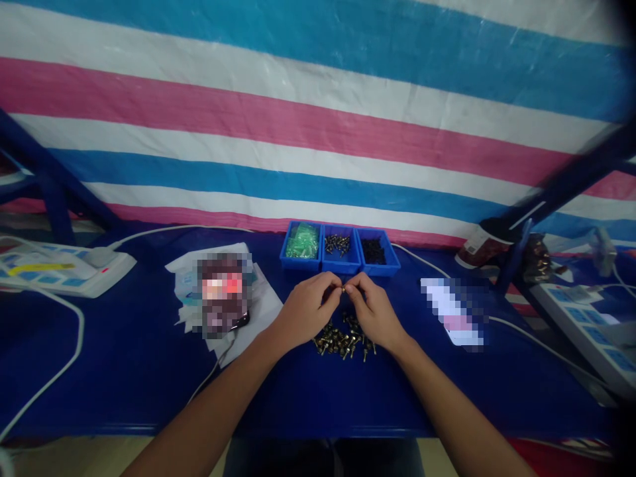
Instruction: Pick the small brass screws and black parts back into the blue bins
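My left hand [312, 301] and my right hand [371, 306] meet over the table, fingertips pinched together on a small brass-coloured part [343, 289]. Most of that part is hidden by the fingers, so its exact kind does not show. Under and between the hands lies a loose pile of small metal pieces with dark heads and brassy shanks [342, 341]. Just beyond the fingertips stand three joined blue bins: the left bin [301, 266] holds green pieces in clear plastic, the middle bin [341, 267] similar metal pieces, the right bin [380, 270] small black parts.
On the left, a phone with a blurred screen [222, 295] rests on white papers [268, 298]. Another phone [452, 311] lies to the right, its cable running right. Power strips [106, 278] flank the blue table [298, 404]. A lidded cup [479, 245] stands back right.
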Action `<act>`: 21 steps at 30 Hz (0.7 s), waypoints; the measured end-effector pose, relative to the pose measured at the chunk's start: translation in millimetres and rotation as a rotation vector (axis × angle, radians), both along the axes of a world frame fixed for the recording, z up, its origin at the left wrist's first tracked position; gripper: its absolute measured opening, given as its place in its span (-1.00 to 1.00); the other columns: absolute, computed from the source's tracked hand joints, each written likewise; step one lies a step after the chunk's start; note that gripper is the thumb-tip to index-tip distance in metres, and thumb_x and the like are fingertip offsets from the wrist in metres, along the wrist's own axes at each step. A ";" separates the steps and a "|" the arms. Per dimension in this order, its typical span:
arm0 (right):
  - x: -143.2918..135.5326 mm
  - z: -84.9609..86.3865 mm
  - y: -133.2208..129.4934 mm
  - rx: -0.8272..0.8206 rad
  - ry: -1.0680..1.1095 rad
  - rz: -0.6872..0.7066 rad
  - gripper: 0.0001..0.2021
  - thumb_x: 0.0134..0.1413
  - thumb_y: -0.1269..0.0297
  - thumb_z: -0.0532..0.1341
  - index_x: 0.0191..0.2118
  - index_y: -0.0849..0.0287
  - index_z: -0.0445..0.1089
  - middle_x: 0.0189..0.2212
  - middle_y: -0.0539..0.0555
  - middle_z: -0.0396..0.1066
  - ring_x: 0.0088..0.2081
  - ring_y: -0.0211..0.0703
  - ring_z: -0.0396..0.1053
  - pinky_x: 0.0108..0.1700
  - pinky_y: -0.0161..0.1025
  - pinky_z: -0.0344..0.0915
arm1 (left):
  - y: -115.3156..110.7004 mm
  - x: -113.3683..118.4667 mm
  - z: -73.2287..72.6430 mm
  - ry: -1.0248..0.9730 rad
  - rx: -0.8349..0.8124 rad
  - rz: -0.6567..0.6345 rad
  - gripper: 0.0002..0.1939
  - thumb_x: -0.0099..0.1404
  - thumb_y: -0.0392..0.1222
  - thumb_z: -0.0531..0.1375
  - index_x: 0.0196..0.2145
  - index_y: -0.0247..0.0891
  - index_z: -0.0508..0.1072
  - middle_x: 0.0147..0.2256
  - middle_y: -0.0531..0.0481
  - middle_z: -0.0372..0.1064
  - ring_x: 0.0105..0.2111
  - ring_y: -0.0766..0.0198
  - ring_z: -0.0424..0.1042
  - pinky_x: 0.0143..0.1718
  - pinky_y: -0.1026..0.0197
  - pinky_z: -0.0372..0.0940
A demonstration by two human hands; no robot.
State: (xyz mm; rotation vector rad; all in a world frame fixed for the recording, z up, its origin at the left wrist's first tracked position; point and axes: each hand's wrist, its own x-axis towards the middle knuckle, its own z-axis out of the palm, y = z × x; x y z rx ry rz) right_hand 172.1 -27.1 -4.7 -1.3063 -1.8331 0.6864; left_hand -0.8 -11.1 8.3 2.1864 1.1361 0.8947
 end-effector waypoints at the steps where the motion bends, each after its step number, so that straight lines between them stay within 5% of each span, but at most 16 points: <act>1: 0.2 0.4 -0.5 0.010 -0.026 -0.005 -0.78 0.35 0.18 -0.01 -0.29 0.13 0.28 -0.46 -0.02 0.33 -0.41 -0.18 0.28 -0.32 -0.25 0.14 | -0.4 0.5 0.4 -0.004 -0.006 -0.001 -0.84 0.39 -0.23 0.03 -0.25 -0.22 0.40 -0.36 0.03 0.39 -0.36 0.27 0.37 -0.32 0.20 0.20; 21: -5.0 -2.2 -5.1 0.118 -0.301 0.013 -0.76 0.40 0.24 -0.14 -0.24 0.12 0.21 -0.41 0.05 0.37 -0.38 -0.11 0.31 -0.22 -0.17 0.15 | -1.5 5.4 -1.9 -0.147 -0.191 -0.005 -0.90 0.30 -0.25 0.07 -0.37 -0.25 0.34 -0.50 0.10 0.26 -0.52 0.37 0.21 -0.47 0.28 0.13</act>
